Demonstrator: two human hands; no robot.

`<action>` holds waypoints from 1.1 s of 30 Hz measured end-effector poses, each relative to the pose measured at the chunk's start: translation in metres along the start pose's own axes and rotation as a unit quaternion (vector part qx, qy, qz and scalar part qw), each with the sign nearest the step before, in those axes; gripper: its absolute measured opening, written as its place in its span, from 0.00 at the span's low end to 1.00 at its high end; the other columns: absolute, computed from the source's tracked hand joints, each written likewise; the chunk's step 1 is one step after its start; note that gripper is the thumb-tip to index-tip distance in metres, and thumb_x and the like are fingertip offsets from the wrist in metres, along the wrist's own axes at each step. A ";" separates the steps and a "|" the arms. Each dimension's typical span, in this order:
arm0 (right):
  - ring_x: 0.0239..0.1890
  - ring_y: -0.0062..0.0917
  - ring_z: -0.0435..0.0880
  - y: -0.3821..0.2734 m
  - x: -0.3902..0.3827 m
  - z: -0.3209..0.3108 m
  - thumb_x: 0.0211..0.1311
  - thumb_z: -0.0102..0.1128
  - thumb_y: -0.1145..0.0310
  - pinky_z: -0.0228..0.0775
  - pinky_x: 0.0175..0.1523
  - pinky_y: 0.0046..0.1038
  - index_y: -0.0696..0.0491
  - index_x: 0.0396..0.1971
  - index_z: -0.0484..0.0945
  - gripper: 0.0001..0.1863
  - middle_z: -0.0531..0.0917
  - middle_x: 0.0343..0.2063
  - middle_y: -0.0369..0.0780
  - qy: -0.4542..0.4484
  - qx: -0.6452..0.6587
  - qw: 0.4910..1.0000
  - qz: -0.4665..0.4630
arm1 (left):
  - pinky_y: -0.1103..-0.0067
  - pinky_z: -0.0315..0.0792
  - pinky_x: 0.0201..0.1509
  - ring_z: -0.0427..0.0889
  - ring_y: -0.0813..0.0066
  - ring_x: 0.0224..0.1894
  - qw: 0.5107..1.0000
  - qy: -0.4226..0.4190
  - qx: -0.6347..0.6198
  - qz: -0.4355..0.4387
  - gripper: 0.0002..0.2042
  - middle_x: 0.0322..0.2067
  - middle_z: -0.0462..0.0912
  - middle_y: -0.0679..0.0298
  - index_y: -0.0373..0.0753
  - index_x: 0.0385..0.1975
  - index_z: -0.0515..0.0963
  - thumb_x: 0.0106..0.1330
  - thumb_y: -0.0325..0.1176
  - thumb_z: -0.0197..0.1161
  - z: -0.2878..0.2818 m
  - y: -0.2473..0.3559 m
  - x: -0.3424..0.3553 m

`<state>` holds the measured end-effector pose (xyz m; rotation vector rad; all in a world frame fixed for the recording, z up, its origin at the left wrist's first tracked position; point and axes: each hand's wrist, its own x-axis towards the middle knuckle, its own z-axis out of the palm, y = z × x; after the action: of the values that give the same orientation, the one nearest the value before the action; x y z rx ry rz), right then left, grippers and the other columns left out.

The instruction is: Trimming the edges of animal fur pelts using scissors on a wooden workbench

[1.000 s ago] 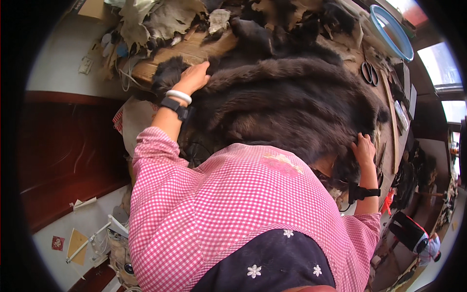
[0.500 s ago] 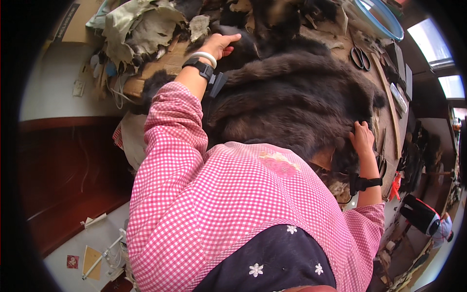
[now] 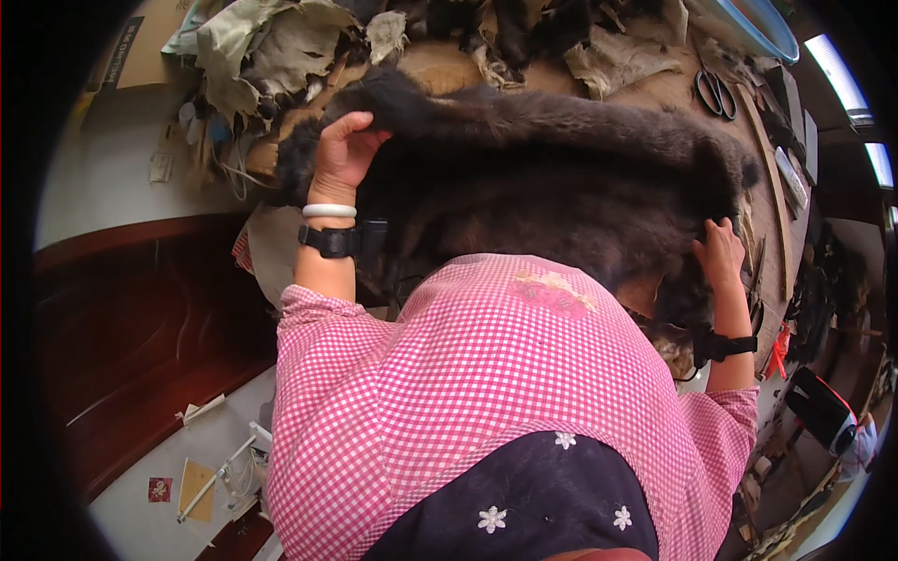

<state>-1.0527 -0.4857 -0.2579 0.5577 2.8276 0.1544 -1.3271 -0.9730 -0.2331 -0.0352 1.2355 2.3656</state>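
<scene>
The left hand (image 3: 346, 157) was loosely curled at the dark fur (image 3: 561, 210), which spread to its right; any grip could not be told. The right hand (image 3: 722, 254), its grip likewise unclear, touched the fur's edge; scissors (image 3: 707, 95) lay beyond it.

Both hands (image 3: 342, 161) (image 3: 721, 254) reach forward, bent and well apart.

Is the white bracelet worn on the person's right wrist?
No, the white bracelet circles the wrist of the left hand.
</scene>
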 end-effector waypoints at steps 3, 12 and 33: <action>0.36 0.44 0.80 0.002 0.001 0.004 0.46 0.69 0.64 0.73 0.38 0.40 0.53 0.35 0.75 0.17 0.75 0.37 0.46 0.014 -0.006 1.000 -0.015 | 0.69 0.75 0.46 0.80 0.64 0.44 0.996 -0.028 0.084 -0.029 0.14 0.39 0.83 0.57 0.33 0.41 0.79 0.53 0.28 0.61 -0.014 -0.005 -0.031; 0.40 0.44 0.79 -0.001 0.001 0.005 0.49 0.66 0.65 0.73 0.40 0.41 0.53 0.40 0.74 0.18 0.75 0.38 0.45 -0.004 -0.016 1.000 -0.001 | 0.88 0.67 0.33 0.74 0.86 0.28 0.861 0.094 0.501 0.001 0.13 0.34 0.82 0.66 0.37 0.41 0.76 0.64 0.38 0.61 -0.078 0.038 -0.094; 0.40 0.43 0.81 0.007 0.000 0.033 0.55 0.61 0.61 0.75 0.41 0.40 0.52 0.49 0.72 0.22 0.76 0.41 0.46 0.014 -0.027 0.999 0.013 | 0.87 0.68 0.43 0.75 0.84 0.33 0.987 0.010 0.161 -0.004 0.04 0.32 0.79 0.71 0.39 0.33 0.77 0.59 0.27 0.63 -0.003 -0.038 -0.062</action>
<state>-1.0415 -0.4776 -0.2883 0.5840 2.8356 0.2454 -1.2564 -0.9812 -0.2499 0.0391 1.6072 2.1353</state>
